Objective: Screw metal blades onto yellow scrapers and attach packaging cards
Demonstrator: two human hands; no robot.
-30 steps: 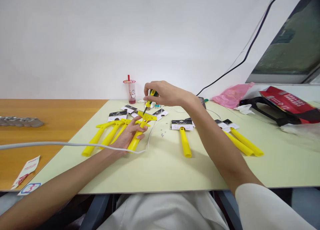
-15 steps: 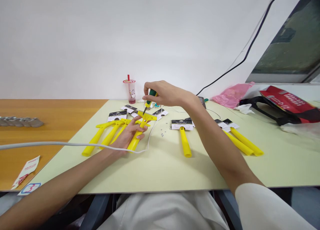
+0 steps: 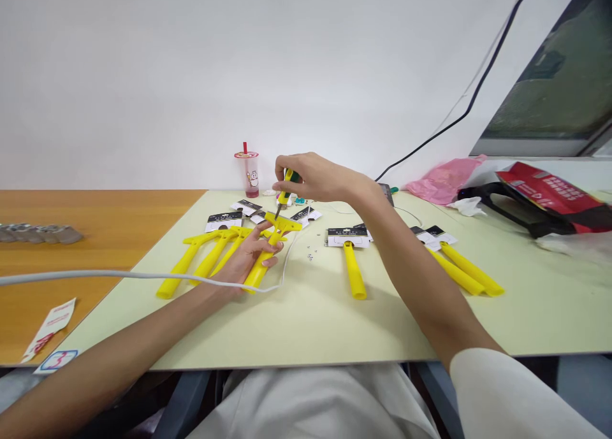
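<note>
My left hand [image 3: 246, 257] is closed around the handle of a yellow scraper [image 3: 261, 265], whose wide head tilts up and to the right. In my right hand [image 3: 310, 176] is a green and yellow screwdriver [image 3: 287, 189], pointing down with its tip at the scraper's head. Whether the tip sits in a screw is too small to tell. Several more yellow scrapers [image 3: 180, 267] lie to the left, partly behind my left hand and forearm. Small metal screws or nuts [image 3: 310, 257] are scattered on the table to the right of the held scraper.
A carded yellow scraper [image 3: 354, 273] lies right of centre, with two more yellow handles [image 3: 471, 273] beyond my right forearm. A white cable [image 3: 143, 274] crosses over my left arm. A drink cup [image 3: 251, 176] stands by the wall; a red and black bag [image 3: 554, 197] lies far right.
The screwdriver's handle has turned in my right fingers, showing more yellow now. Both hands and the held scraper stay almost in place.
</note>
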